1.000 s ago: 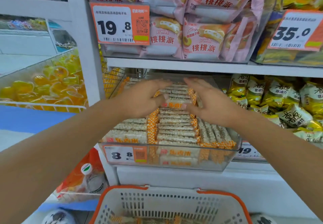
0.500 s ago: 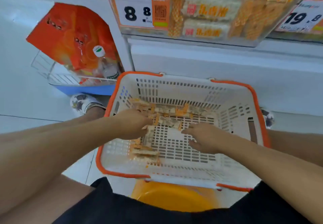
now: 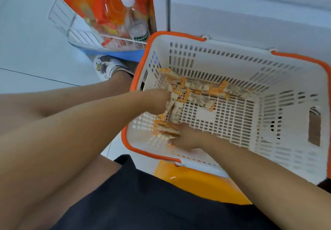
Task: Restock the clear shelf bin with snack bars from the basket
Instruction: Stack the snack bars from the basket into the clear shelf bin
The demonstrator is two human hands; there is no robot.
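A white basket with an orange rim [image 3: 293,57] sits in front of me on a yellow stool. Several snack bars [image 3: 202,90] in clear wrappers with orange ends lie along its far and left sides. My left hand [image 3: 157,102] reaches in at the left wall, its fingers curled round a small bunch of bars [image 3: 172,110]. My right hand [image 3: 186,137] is at the near left corner and pinches a few bars [image 3: 165,130] between thumb and fingers. The clear shelf bin is out of view.
A yellow stool [image 3: 193,181] holds up the basket. To the left, a wire shelf basket [image 3: 75,32] holds an orange bag [image 3: 107,2] and a water bottle [image 3: 136,27]. The white shelf base [image 3: 250,14] stands behind. My shoe [image 3: 105,66] is on the floor.
My view dropped from the shelf bin to the basket. Both hands left the bin, came down into the basket and closed on bars at its left side.
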